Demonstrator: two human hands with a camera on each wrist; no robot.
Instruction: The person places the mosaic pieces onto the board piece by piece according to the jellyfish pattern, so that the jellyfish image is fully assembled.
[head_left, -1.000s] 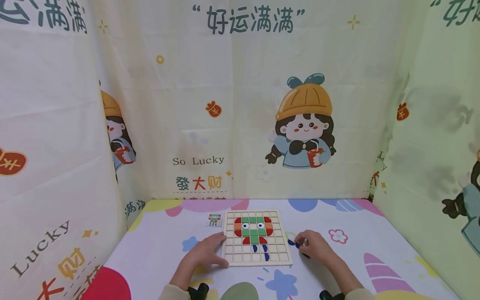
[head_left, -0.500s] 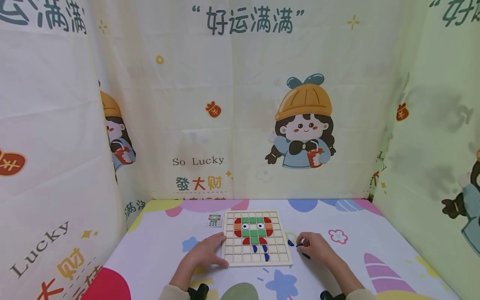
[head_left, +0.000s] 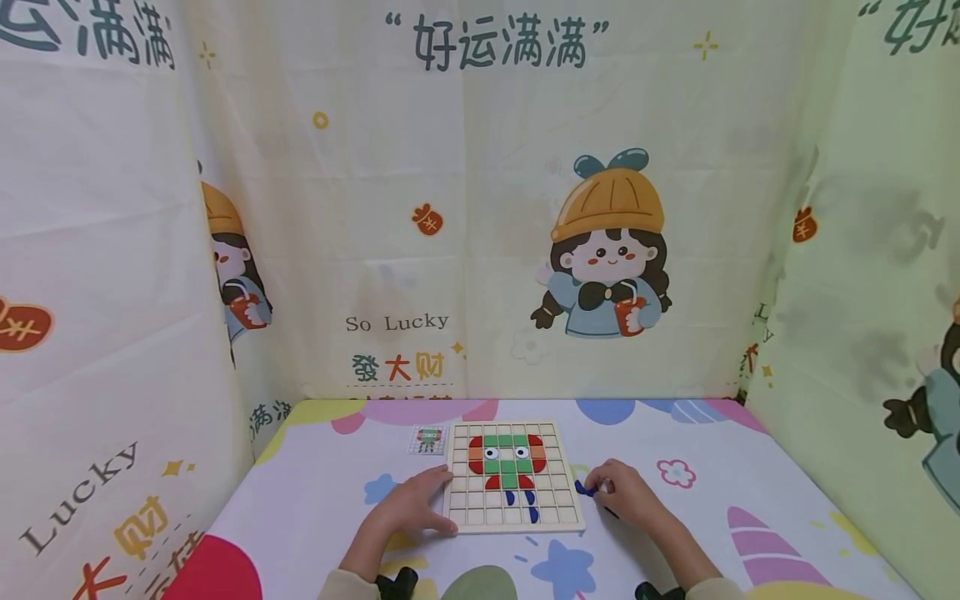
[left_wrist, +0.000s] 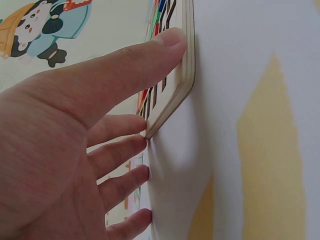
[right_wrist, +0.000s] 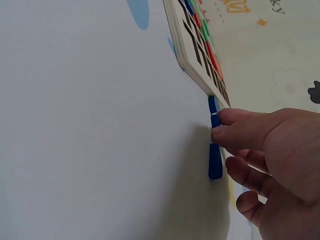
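A wooden grid board (head_left: 555, 512) lies on the table and carries a figure of red, green, orange and blue tiles. My left hand (head_left: 408, 502) rests flat against the board's left edge (left_wrist: 182, 85), thumb along its near corner and fingers straight. Just right of the board, my right hand (head_left: 624, 493) pinches a small blue piece (right_wrist: 215, 162) between thumb and forefinger on the tablecloth. A second blue piece (right_wrist: 213, 104) lies end to end with it, nearer the board (right_wrist: 195, 50).
A small picture card (head_left: 428, 438) showing the same figure lies at the board's far left corner. Printed cloth walls enclose the table at the back and on both sides. The patterned tablecloth (head_left: 750, 500) stretches right of my hand.
My right hand has shifted a little left toward the board, onto the blue pieces. The left hand and the board have stayed put.
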